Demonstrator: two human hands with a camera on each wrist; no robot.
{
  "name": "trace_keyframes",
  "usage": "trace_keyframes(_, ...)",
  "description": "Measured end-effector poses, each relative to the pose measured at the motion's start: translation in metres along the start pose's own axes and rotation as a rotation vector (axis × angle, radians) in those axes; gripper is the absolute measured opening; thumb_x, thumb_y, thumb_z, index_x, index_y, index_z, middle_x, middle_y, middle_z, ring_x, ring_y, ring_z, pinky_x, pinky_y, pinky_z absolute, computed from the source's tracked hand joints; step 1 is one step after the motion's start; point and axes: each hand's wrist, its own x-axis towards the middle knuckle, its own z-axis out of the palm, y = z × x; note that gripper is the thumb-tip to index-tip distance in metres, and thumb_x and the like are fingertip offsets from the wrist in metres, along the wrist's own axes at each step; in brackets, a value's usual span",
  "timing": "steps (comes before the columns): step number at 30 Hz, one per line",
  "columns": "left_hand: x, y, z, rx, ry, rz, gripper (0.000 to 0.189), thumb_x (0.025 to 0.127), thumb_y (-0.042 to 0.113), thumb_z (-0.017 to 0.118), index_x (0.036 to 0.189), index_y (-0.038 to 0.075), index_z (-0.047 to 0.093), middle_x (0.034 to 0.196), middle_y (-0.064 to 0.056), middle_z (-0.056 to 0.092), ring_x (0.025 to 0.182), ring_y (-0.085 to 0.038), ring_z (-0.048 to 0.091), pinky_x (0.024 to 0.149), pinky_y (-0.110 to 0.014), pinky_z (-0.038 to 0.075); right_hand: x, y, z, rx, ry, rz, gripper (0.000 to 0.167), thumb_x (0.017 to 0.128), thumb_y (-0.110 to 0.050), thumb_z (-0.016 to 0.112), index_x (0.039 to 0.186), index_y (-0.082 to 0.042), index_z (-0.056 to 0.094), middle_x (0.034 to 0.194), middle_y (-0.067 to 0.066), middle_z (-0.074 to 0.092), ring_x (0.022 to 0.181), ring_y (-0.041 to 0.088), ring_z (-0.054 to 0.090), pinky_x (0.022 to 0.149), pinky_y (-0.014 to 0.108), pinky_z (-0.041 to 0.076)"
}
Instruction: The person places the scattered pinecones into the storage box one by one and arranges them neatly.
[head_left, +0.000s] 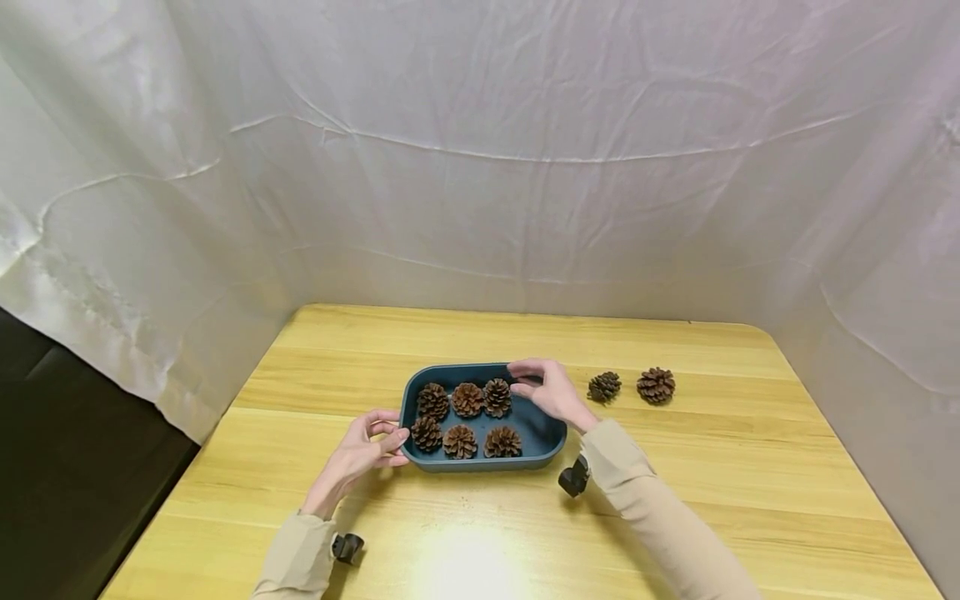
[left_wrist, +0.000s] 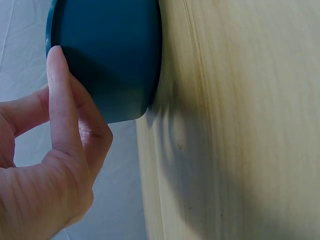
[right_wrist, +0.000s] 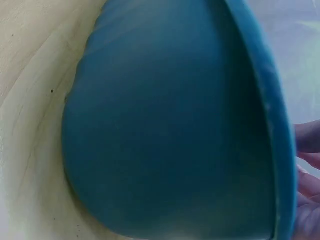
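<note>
A dark blue tray [head_left: 480, 466] stands on the wooden table, with several brown pine cones [head_left: 460, 442] in two rows across its left and middle parts. My left hand [head_left: 362, 447] grips the tray's left end, thumb on the rim. The left wrist view shows its fingers [left_wrist: 62, 110] against the tray's wall [left_wrist: 112, 60]. Over the tray's far right part is my right hand [head_left: 551, 392], fingers and thumb apart and nothing visible between them. Just left of its fingertips sits a pine cone [head_left: 497, 397]. In the right wrist view the tray's side [right_wrist: 165, 130] hides most of that hand [right_wrist: 307, 185].
Right of the tray, a darker pine cone [head_left: 603, 387] and a reddish-brown pine cone [head_left: 656, 385] lie on the table [head_left: 720, 483]. Pale curtains [head_left: 525, 167] hang behind and on both sides. A black surface [head_left: 60, 467] lies beyond the table's left edge.
</note>
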Motion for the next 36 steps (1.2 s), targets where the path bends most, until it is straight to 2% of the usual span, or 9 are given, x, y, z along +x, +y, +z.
trace_keyframes(11,0.0,-0.001,0.0,-0.002,-0.009,0.008,0.045,0.099,0.0,0.058,0.136,-0.015,0.037,0.095,-0.003,0.056,0.072,-0.009,0.063,0.075,-0.026,0.067,-0.01,0.014,-0.013,0.069,0.138,-0.099,0.037,0.093,0.001,0.067,0.129,0.009,0.062,0.127,0.03,0.064,0.121,0.043,0.061,0.106,0.036,0.057)
trace_keyframes(16,0.001,-0.002,-0.001,-0.001,-0.02,0.015,0.047,0.099,0.001,0.058,0.137,-0.016,0.036,0.095,-0.003,0.057,0.071,-0.01,0.065,0.074,-0.026,0.067,-0.016,0.022,-0.021,0.145,0.248,-0.123,0.033,0.093,0.001,0.067,0.125,0.007,0.065,0.126,0.029,0.065,0.121,0.04,0.063,0.101,0.022,0.058)
trace_keyframes(20,0.001,-0.002,-0.002,-0.002,-0.03,0.021,0.048,0.099,0.001,0.058,0.137,-0.017,0.035,0.096,-0.003,0.057,0.07,-0.01,0.066,0.075,-0.026,0.067,-0.02,0.033,-0.026,0.195,0.391,-0.162,0.028,0.092,0.006,0.067,0.119,0.011,0.067,0.121,0.033,0.066,0.109,0.02,0.07,0.093,0.012,0.058)
trace_keyframes(23,0.001,-0.001,-0.002,-0.004,-0.033,0.022,0.048,0.099,0.001,0.058,0.137,-0.017,0.035,0.096,-0.004,0.057,0.07,-0.01,0.066,0.075,-0.026,0.067,-0.024,0.041,-0.029,0.195,0.503,-0.179,0.025,0.092,0.006,0.067,0.116,0.012,0.068,0.117,0.035,0.066,0.101,0.002,0.069,0.09,0.008,0.057)
trace_keyframes(27,0.001,-0.001,-0.002,-0.004,-0.031,0.017,0.047,0.099,0.0,0.058,0.137,-0.017,0.035,0.096,-0.004,0.056,0.07,-0.011,0.066,0.074,-0.026,0.067,-0.032,0.05,-0.034,0.189,0.612,-0.167,0.024,0.092,0.006,0.066,0.116,0.011,0.068,0.119,0.035,0.065,0.099,-0.005,0.065,0.089,0.004,0.053)
trace_keyframes(29,0.001,-0.001,-0.002,-0.003,-0.03,0.018,0.047,0.099,0.0,0.058,0.137,-0.017,0.035,0.096,-0.005,0.056,0.07,-0.011,0.066,0.074,-0.026,0.067,-0.037,0.047,-0.036,0.176,0.647,-0.142,0.025,0.092,0.007,0.065,0.117,0.012,0.067,0.121,0.035,0.064,0.099,-0.007,0.062,0.091,0.007,0.053)
trace_keyframes(31,0.001,-0.001,-0.002,-0.001,-0.03,0.02,0.047,0.099,0.0,0.058,0.137,-0.017,0.035,0.097,-0.005,0.056,0.069,-0.011,0.066,0.074,-0.026,0.067,-0.042,0.044,-0.039,0.149,0.67,-0.1,0.027,0.092,0.008,0.064,0.119,0.012,0.067,0.125,0.033,0.063,0.099,-0.01,0.059,0.097,0.018,0.056)
trace_keyframes(34,0.0,-0.001,-0.001,-0.002,-0.031,0.021,0.047,0.099,0.0,0.057,0.137,-0.017,0.035,0.097,-0.005,0.056,0.069,-0.011,0.066,0.074,-0.026,0.067,-0.046,0.05,-0.042,0.09,0.684,-0.022,0.031,0.093,0.004,0.064,0.124,0.006,0.066,0.133,0.027,0.061,0.112,0.006,0.062,0.11,0.038,0.052)
trace_keyframes(36,0.0,-0.001,-0.001,-0.003,-0.03,0.02,0.047,0.099,0.0,0.058,0.137,-0.017,0.035,0.096,-0.005,0.056,0.069,-0.01,0.066,0.073,-0.025,0.067,-0.047,0.059,-0.042,0.054,0.684,0.015,0.035,0.093,-0.001,0.066,0.128,0.002,0.065,0.139,0.023,0.058,0.125,0.022,0.058,0.117,0.048,0.045)
